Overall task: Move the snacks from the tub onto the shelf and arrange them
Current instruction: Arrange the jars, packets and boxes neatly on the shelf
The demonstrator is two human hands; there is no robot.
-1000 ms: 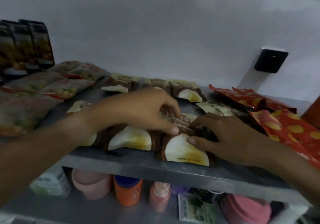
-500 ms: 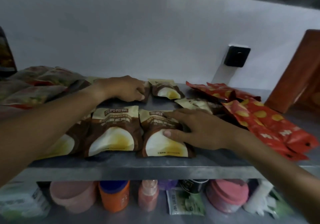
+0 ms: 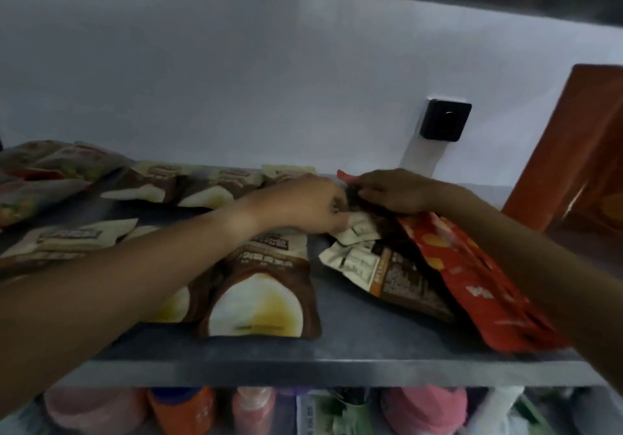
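Several brown-and-cream snack packets lie flat on the grey shelf (image 3: 337, 343); one front packet (image 3: 259, 296) sits near the edge. A face-down brown packet (image 3: 387, 276) lies to its right, partly under red snack packets (image 3: 472, 276). My left hand (image 3: 310, 205) pinches the cream top edge of a brown packet (image 3: 357, 229) at the shelf's middle back. My right hand (image 3: 394, 192) grips the dark end of that same packet, beside the red packets. The tub is out of view.
Green-and-red packets (image 3: 43, 178) lie at the left. An orange-red box (image 3: 580, 151) leans at the right. A black wall socket (image 3: 445, 119) sits behind. Below the shelf stand pink jars (image 3: 424, 407), an orange bottle (image 3: 182, 411) and other containers.
Both hands left the front brown packets and moved back and right. They now meet on a packet beside the red ones. The camera has shifted right.
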